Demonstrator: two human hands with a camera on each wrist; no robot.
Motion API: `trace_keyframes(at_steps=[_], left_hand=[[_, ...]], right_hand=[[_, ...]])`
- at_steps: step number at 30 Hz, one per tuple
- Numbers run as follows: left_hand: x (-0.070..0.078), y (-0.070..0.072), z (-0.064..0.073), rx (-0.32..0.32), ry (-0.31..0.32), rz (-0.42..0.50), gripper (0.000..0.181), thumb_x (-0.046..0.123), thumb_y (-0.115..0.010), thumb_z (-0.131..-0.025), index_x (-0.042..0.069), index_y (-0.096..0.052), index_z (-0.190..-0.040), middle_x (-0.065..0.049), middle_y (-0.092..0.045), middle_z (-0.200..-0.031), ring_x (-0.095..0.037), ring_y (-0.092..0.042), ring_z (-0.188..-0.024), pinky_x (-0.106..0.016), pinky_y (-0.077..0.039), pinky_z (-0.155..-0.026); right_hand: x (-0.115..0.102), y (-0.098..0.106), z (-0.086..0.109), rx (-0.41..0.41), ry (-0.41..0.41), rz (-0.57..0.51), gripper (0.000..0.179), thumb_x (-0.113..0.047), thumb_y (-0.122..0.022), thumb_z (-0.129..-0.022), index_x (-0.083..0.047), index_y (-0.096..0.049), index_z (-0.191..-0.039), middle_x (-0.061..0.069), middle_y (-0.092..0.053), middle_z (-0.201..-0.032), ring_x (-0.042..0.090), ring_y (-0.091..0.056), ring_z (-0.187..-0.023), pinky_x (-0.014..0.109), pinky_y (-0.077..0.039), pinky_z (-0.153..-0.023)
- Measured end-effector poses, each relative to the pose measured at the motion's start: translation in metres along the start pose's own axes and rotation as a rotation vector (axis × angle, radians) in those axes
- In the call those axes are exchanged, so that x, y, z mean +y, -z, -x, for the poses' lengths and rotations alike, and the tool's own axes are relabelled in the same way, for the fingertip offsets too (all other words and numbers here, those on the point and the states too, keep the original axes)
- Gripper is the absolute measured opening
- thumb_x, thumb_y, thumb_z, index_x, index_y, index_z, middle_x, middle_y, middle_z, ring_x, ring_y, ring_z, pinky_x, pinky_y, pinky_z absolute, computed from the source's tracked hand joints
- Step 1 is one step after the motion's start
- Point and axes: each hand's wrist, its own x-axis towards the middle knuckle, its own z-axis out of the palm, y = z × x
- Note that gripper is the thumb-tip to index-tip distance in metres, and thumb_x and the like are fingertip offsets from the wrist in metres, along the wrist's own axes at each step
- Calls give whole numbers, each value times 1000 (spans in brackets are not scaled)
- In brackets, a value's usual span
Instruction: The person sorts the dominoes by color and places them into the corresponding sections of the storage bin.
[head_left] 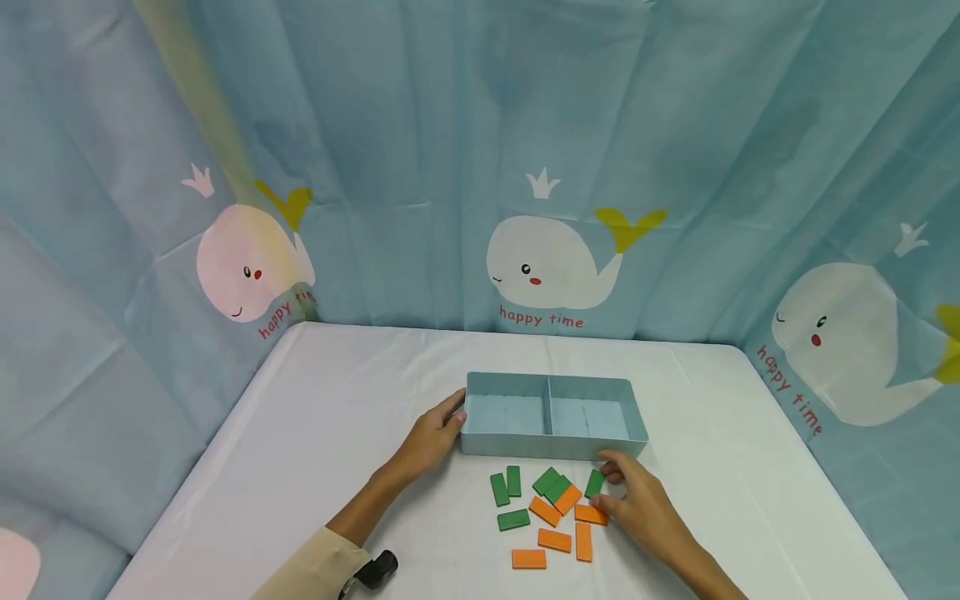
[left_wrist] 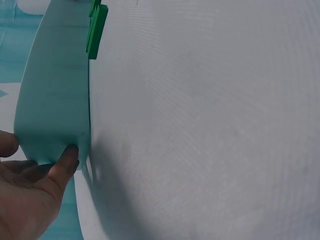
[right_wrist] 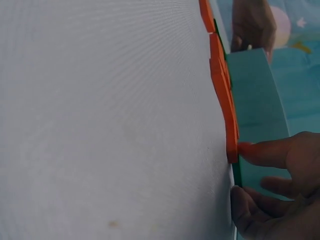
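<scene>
A pale blue two-compartment box [head_left: 553, 446] stands on the table in the head view. My left hand [head_left: 433, 433] rests against its left end, the thumb by the front corner; in the left wrist view that hand [left_wrist: 35, 190] touches the box's end wall [left_wrist: 50, 100]. In front of the box's right part, my right hand [head_left: 637, 504] has thumb and fingers around a small green block [head_left: 595, 483]. In the right wrist view its thumb [right_wrist: 265, 152] is beside an orange block [right_wrist: 231, 145], with green showing between thumb and fingertip.
Several green blocks [head_left: 513, 520] and orange blocks [head_left: 529, 559] lie loosely grouped in front of the box. Some of them touch or overlap. The table [head_left: 337, 375] has a white cover, and a blue curtain [head_left: 420, 167] with whale prints hangs behind it.
</scene>
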Motion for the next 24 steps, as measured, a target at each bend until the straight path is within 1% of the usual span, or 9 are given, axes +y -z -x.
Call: trace_keyframes(at_steps=[2,5,13,15,18,21,22,24], left_hand=[[0,0,0,1,0,1,60,26,-46,-116,2,-27,-167,-12,-29,-173,-35,-26,-161,-56,-27,-129],[0,-1,1,-1,3,0,59,26,-45,-116,2,-27,-167,-13,-29,-173,-36,-26,-161,-57,-27,-129],[-1,-1,0,3,8,-3,58,24,-45,-116,4,-27,-168,-11,-30,-173,-35,-27,-161,-56,-27,-129],[-1,-1,0,7,12,-6,58,24,-46,-116,4,-28,-168,-11,-30,-173,-35,-27,-160,-56,-28,-129],[-1,-1,-1,13,15,-14,58,24,-46,-116,5,-29,-168,-12,-31,-173,-35,-27,-160,-56,-27,-129],[0,-2,-1,18,16,-21,58,23,-46,-115,4,-29,-167,-12,-31,-173,-34,-28,-160,-56,-27,-129],[0,-2,-2,20,14,-23,57,22,-46,-115,4,-29,-167,-12,-32,-173,-35,-28,-160,-56,-27,-129],[-1,-2,-1,22,14,-25,57,22,-45,-115,4,-29,-167,-12,-32,-173,-35,-28,-160,-56,-27,-129]], right_hand=[[0,0,0,-3,10,0,68,-8,-95,-77,-4,-64,-138,3,-72,-118,19,-66,-107,42,-60,-92],[0,0,-1,-5,13,4,69,-6,-95,-76,-4,-65,-138,3,-71,-119,19,-66,-107,43,-60,-93],[0,1,0,3,17,13,67,-4,-94,-76,-4,-65,-137,4,-72,-120,20,-66,-108,44,-59,-93],[0,1,1,5,17,6,67,-5,-94,-76,-4,-65,-137,3,-73,-119,20,-67,-108,42,-60,-91],[0,2,1,3,6,-19,67,-5,-94,-77,-5,-65,-137,2,-73,-118,19,-67,-107,33,-60,-81],[-1,3,2,-6,-12,-55,68,-5,-94,-77,-6,-64,-139,2,-73,-118,17,-66,-102,25,-57,-70],[0,3,3,-9,-20,-69,68,-4,-94,-78,-7,-64,-139,3,-73,-119,17,-66,-102,23,-56,-68],[-1,3,4,-12,-27,-88,68,-4,-93,-78,-7,-64,-139,3,-73,-119,17,-65,-102,23,-57,-68]])
